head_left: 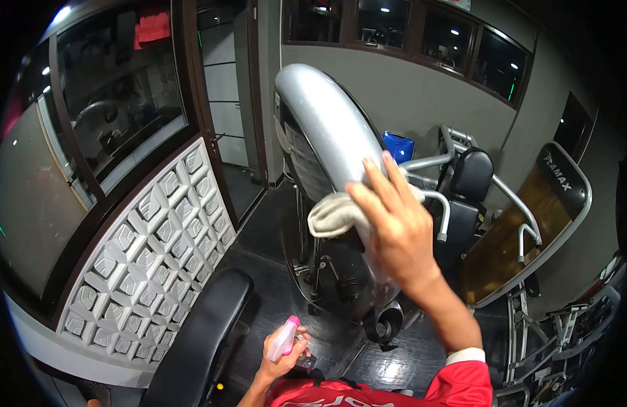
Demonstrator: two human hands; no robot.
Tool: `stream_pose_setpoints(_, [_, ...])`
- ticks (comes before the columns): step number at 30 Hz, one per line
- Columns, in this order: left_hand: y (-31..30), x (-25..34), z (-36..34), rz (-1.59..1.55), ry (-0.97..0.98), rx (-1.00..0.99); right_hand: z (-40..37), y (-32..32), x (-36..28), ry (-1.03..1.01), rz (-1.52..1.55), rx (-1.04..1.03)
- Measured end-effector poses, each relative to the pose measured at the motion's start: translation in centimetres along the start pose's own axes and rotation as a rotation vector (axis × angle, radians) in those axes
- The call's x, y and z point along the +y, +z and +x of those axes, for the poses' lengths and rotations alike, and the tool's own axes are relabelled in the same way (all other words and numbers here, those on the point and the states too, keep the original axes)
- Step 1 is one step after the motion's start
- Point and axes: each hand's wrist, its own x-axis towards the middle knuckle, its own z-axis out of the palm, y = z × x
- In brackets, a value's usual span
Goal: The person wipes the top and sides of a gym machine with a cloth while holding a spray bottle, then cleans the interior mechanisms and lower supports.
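Observation:
My right hand (400,234) lies with fingers stretched over a folded beige cloth (331,216), pressing it to the silver curved frame (320,102) of a gym machine. The cloth wraps over both sides of the frame, and part of it is hidden under my palm. Low in the view, near my body, my left hand (276,366) is closed round a small clear spray bottle (282,342) with a pink top. The bottle is tilted and apart from the machine.
A black padded bench (203,339) stands at lower left, before a white patterned wall panel (147,254). On the right are a black-seated machine (473,173) and a tall panel marked PEAMAX (530,230). A dark door (225,88) is behind, at left.

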Motion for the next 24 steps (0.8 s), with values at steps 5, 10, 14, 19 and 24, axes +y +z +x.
stream_pose_setpoints(5, [-1.9, 1.9, 2.9, -0.043, 0.005, -0.041, 7.5, 1.4, 1.4, -0.057, 0.025, -0.063])
stream_pose_setpoints(10, [-4.1, 4.0, 6.9, -0.085, 0.086, -0.061, 11.4, 2.5, 1.7, 0.041, 0.123, -0.135])
stream_pose_setpoints(14, [-6.0, 6.5, 10.5, -0.032, 0.173, -0.121, 10.2, 2.7, 2.1, 0.253, 0.317, -0.036])
stream_pose_setpoints(19, [-7.2, 8.9, 14.4, -0.023, 0.22, -0.196, 7.8, 1.9, 0.7, 0.575, 0.425, 0.193])
stream_pose_setpoints(24, [-8.9, 10.0, 17.9, 0.029, 0.307, -0.254, 5.7, 2.3, 0.2, 0.602, 0.419, 0.374])
